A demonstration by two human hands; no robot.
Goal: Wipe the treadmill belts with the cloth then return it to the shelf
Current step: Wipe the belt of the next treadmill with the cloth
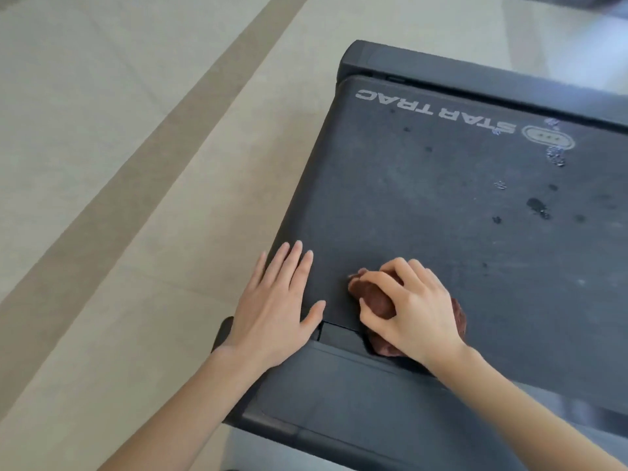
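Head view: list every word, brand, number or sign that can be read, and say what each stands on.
"STAR TRAC": pale capitals printed on the dark grey treadmill belt, upside down to the camera.
Beside that wording, the pale oval emblem on the belt: three small dots inside, no letters readable.
On the crumpled brown cloth: no text shows.

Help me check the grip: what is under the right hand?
A brown cloth, gripped by the right hand at the belt's near end. Its edges show around the hand; its middle and the belt beneath are covered.
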